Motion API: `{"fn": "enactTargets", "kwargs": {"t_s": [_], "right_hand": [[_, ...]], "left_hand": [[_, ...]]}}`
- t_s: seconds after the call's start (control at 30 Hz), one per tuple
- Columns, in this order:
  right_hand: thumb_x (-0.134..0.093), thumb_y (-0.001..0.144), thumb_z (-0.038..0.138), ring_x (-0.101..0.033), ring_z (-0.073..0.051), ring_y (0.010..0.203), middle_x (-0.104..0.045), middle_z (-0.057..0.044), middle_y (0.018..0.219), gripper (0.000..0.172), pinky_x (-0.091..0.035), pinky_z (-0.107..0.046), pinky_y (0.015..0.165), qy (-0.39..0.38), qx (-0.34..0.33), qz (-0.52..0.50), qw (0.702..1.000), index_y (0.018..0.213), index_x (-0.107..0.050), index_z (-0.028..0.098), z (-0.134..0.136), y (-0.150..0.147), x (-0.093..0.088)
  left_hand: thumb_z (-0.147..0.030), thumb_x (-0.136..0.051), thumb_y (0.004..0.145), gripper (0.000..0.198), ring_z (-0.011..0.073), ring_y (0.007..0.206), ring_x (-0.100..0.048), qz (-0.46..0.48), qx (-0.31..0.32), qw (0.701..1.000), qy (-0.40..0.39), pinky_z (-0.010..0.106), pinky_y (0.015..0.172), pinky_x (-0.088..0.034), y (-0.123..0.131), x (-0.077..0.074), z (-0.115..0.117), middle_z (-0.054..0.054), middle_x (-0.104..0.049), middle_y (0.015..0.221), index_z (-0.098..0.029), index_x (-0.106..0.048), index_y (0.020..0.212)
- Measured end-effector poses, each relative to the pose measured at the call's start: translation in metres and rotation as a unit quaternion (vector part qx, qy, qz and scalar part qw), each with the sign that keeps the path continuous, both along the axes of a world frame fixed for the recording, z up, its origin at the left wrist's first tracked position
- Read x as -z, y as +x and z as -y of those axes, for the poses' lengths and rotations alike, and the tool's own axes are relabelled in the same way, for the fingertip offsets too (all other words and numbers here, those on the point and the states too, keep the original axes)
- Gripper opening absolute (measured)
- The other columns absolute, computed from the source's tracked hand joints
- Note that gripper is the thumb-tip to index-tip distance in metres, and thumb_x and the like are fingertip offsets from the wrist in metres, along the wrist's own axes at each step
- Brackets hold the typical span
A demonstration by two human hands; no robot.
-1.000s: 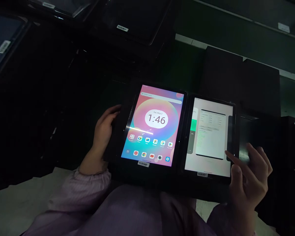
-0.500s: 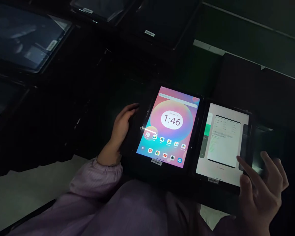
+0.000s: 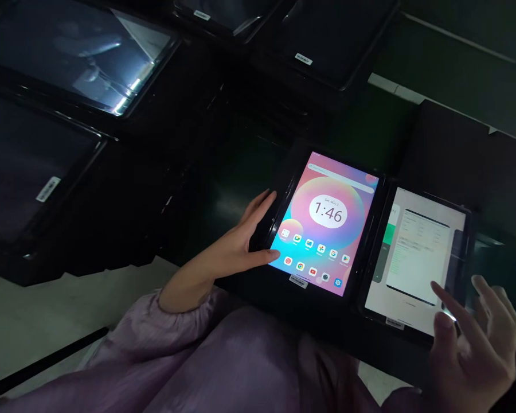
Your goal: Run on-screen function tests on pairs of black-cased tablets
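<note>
Two lit tablets lie side by side in front of me. The left tablet (image 3: pixel 324 226) shows a pink home screen with the clock at 1:46. My left hand (image 3: pixel 241 244) grips its left edge, thumb resting on the lower left corner of the screen. The right tablet (image 3: pixel 415 258) shows a white screen with an app card in the middle. My right hand (image 3: pixel 473 338) hovers at its lower right corner with fingers spread, index finger touching the screen edge. It holds nothing.
Several dark, switched-off tablets (image 3: pixel 81 54) with barcode stickers lie stacked to the left and behind. More black tablets (image 3: pixel 327 40) sit at the back. A pale floor (image 3: pixel 47 321) shows at lower left. My pink-sleeved arm and lap fill the bottom.
The view has swung left, so both tablets sit further right in the picture. My left thumb has come onto the left tablet's screen corner. My right hand stays by the right tablet's corner.
</note>
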State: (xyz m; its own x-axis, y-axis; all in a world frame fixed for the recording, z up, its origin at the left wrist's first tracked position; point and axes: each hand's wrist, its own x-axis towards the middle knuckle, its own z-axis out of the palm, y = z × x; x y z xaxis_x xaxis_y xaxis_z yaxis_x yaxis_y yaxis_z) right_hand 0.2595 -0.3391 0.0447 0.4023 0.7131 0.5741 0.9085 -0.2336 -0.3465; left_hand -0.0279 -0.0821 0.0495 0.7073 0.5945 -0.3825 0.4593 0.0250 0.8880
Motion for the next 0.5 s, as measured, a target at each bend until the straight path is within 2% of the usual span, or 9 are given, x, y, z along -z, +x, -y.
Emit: {"fn": "enactTargets", "kwargs": {"t_s": [0.13,0.23,0.33,0.5], "right_hand": [[-0.066,0.104,0.031,-0.051,-0.040,0.147,-0.062,-0.013,0.150,0.025,-0.056,-0.057,0.103,0.005,-0.016,0.013,1.000,0.122,-0.080,0.019,-0.0052,-0.0006,-0.0027],[-0.068,0.102,0.030,-0.050,-0.041,0.147,-0.061,-0.012,0.152,0.028,-0.056,-0.058,0.102,-0.001,-0.016,0.030,0.999,0.127,-0.079,0.026,-0.0061,0.0010,-0.0040],[-0.070,0.100,0.029,-0.048,-0.044,0.148,-0.058,-0.013,0.155,0.025,-0.050,-0.064,0.107,-0.027,-0.006,0.057,0.998,0.123,-0.080,0.024,-0.0044,0.0036,-0.0020],[-0.070,0.101,0.031,-0.036,-0.048,0.155,-0.054,-0.014,0.159,0.022,-0.041,-0.071,0.114,-0.069,0.004,0.057,0.996,0.115,-0.082,0.019,-0.0031,0.0058,0.0018]], "left_hand": [[-0.060,-0.074,0.090,0.111,0.0441,0.167,0.010,-0.041,0.013,0.998,0.040,0.069,0.130,-0.025,-0.0010,0.0097,-0.0016,0.001,0.008,0.183,-0.040,-0.007,0.176],[-0.061,-0.074,0.089,0.112,0.0476,0.166,0.006,-0.036,0.025,0.998,0.038,0.067,0.125,-0.036,-0.0015,0.0094,-0.0035,0.005,0.007,0.183,-0.036,-0.007,0.176],[-0.060,-0.073,0.091,0.110,0.0482,0.166,0.003,-0.028,0.030,0.998,0.046,0.066,0.125,-0.036,-0.0034,0.0086,-0.0062,0.007,0.004,0.183,-0.035,-0.009,0.176],[-0.055,-0.073,0.091,0.108,0.0495,0.166,0.003,-0.026,0.025,0.998,0.043,0.069,0.123,-0.038,-0.0037,0.0101,-0.0071,0.005,0.004,0.183,-0.036,-0.010,0.176]]}}
